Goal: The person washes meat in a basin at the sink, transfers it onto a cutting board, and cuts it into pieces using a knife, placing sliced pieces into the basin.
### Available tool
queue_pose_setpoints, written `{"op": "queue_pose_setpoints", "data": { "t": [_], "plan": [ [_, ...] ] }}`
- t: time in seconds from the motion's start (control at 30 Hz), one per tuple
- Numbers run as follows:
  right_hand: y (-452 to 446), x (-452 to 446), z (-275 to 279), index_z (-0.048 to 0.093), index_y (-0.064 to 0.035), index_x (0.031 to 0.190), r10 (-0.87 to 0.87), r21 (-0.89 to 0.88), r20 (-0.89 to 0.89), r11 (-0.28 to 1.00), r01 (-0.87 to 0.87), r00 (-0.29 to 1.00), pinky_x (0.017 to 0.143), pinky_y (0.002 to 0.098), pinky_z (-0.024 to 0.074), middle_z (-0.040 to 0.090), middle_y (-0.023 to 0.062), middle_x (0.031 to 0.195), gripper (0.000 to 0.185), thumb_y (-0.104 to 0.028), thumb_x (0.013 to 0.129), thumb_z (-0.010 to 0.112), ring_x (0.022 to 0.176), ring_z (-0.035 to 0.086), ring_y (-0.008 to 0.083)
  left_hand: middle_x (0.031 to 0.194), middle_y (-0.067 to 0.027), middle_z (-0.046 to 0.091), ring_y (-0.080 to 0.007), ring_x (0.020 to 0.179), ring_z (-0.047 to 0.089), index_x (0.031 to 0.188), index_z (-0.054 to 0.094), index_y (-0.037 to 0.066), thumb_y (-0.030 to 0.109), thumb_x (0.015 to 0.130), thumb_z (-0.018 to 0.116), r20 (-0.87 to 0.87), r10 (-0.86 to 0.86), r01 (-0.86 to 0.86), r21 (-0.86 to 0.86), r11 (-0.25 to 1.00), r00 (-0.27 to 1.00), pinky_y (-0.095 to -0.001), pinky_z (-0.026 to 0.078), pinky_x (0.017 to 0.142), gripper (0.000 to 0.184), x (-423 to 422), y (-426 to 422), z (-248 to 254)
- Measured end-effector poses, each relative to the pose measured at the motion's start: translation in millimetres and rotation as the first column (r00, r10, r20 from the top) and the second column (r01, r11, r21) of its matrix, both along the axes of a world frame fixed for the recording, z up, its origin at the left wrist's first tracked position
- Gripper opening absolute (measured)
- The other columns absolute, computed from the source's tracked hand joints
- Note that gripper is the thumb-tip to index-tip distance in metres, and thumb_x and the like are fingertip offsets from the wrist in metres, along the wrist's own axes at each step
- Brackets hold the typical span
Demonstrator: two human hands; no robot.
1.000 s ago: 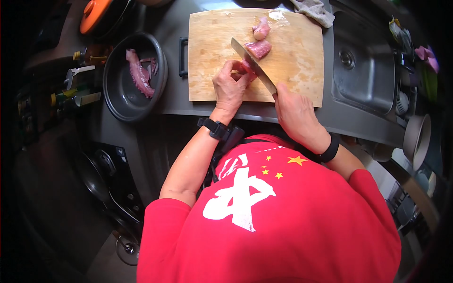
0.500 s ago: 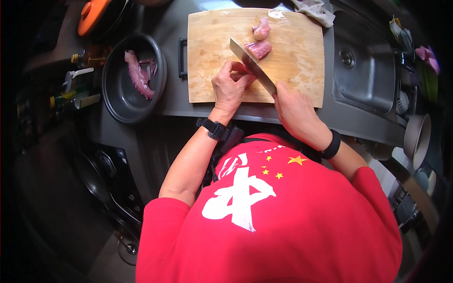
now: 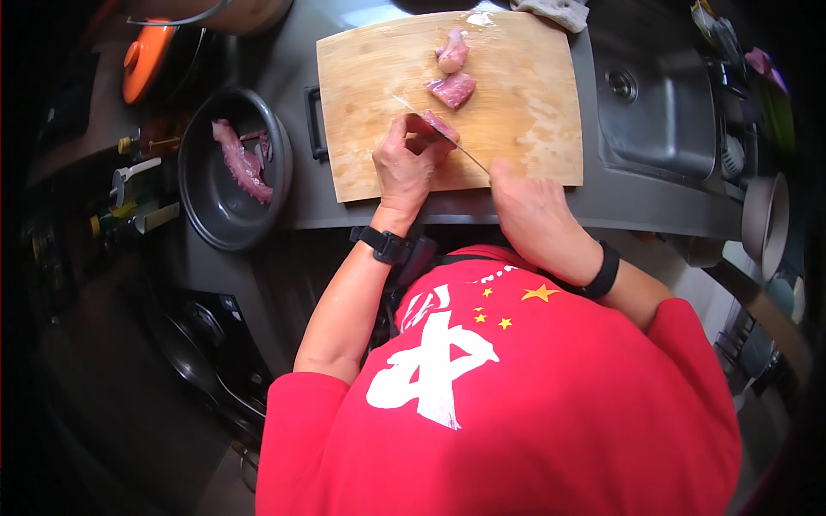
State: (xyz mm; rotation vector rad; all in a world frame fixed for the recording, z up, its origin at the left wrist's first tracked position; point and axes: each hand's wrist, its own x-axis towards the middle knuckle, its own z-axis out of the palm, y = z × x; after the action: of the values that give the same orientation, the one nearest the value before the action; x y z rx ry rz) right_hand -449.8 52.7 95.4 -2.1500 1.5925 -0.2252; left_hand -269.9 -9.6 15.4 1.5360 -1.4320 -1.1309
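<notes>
On the wooden cutting board, my right hand grips the handle of a kitchen knife, whose blade is seen nearly edge-on. My left hand has its fingers curled against raw meat right beside the blade; they hide most of it. Just beyond the blade, a pink slice of meat shows. Two more raw meat pieces lie farther up the board: a cut chunk and a paler lump.
A dark bowl on the left holds a long strip of raw meat and smaller bits. The sink lies to the right of the board. A cloth rests at the back; bottles stand at far left.
The knife blade has turned from showing its broad side to nearly edge-on. A meat slice now shows beyond it. The whole view has shifted slightly, with the board appearing farther left.
</notes>
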Motion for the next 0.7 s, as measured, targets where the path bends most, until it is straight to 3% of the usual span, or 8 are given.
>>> {"op": "queue_pose_setpoints", "data": {
  "t": [0.13, 0.27, 0.37, 0.47, 0.53, 0.7],
  "plan": [
    [-9, 12, -2, 0.048, -0.0011, 0.086, 0.000, -0.104, -0.040, 0.995, -0.004, 0.999, 0.053, 0.0430, 0.0537, 0.061, 0.0187, 0.059, 0.007, -0.001, 0.084, 0.055, 0.057, 0.067, 0.0349, 0.079, -0.0097, 0.073, -0.0208, 0.067, 0.072, 0.088, 0.065, 0.004, 0.014, 0.074, 0.085, 0.066, 0.025, -0.022, -0.046, 0.999, 0.998, -0.0316, 0.055, 0.063, 0.026, 1, -1, -2],
    [3, 3, 5, 0.049, -0.0013, 0.086, 0.005, -0.094, -0.032, 0.996, -0.008, 0.999, 0.053, 0.0418, 0.0541, 0.061, 0.0178, 0.058, 0.007, -0.001, 0.084, 0.056, 0.057, 0.067, 0.0331, 0.081, -0.0101, 0.074, -0.0215, 0.070, 0.073, 0.090, 0.066, 0.004, 0.013, 0.074, 0.085, 0.070, 0.010, -0.007, -0.051, 0.999, 0.998, -0.0316, 0.056, 0.065, 0.027, -1, -1, 1],
    [6, 1, 4, 0.048, -0.0007, 0.086, -0.028, -0.019, -0.020, 0.999, 0.028, 0.999, 0.053, 0.0432, 0.0538, 0.060, 0.0185, 0.059, 0.006, -0.001, 0.085, 0.054, 0.057, 0.067, 0.0352, 0.082, -0.0092, 0.074, -0.0211, 0.073, 0.074, 0.092, 0.066, 0.005, 0.012, 0.074, 0.085, 0.103, 0.003, 0.002, -0.046, 0.999, 0.995, -0.0313, 0.056, 0.066, 0.027, -1, -1, 5],
    [-8, 4, -3, 0.049, 0.0004, 0.087, -0.011, -0.051, 0.037, 0.999, 0.012, 0.999, 0.053, 0.0451, 0.0526, 0.061, 0.0198, 0.060, 0.005, -0.001, 0.086, 0.053, 0.058, 0.066, 0.0375, 0.082, -0.0087, 0.074, -0.0200, 0.074, 0.074, 0.092, 0.065, 0.003, 0.011, 0.074, 0.084, 0.025, 0.000, 0.001, -0.041, 0.999, 1.000, -0.0307, 0.057, 0.066, 0.027, -1, 0, 2],
    [-17, 7, -5, 0.049, 0.0013, 0.090, -0.015, -0.056, 0.086, 0.998, 0.020, 0.996, 0.055, 0.0488, 0.0519, 0.061, 0.0222, 0.063, 0.005, -0.001, 0.086, 0.052, 0.062, 0.066, 0.0403, 0.086, -0.0088, 0.074, -0.0156, 0.077, 0.073, 0.102, 0.065, 0.000, 0.004, 0.079, 0.078, 0.027, -0.038, 0.039, -0.048, 0.998, 0.999, -0.0281, 0.057, 0.068, 0.027, 1, -2, 1],
    [-7, -3, -1, 0.049, 0.0016, 0.093, -0.022, 0.039, 0.062, 0.999, 0.020, 0.998, 0.060, 0.0521, 0.0515, 0.063, 0.0244, 0.068, 0.008, -0.001, 0.087, 0.051, 0.068, 0.066, 0.0426, 0.083, -0.0090, 0.073, -0.0194, 0.072, 0.074, 0.095, 0.063, 0.000, 0.006, 0.076, 0.082, -0.025, -0.017, 0.015, -0.072, 0.997, 1.000, -0.0302, 0.057, 0.065, 0.028, -1, -2, 0]
  ]
}}
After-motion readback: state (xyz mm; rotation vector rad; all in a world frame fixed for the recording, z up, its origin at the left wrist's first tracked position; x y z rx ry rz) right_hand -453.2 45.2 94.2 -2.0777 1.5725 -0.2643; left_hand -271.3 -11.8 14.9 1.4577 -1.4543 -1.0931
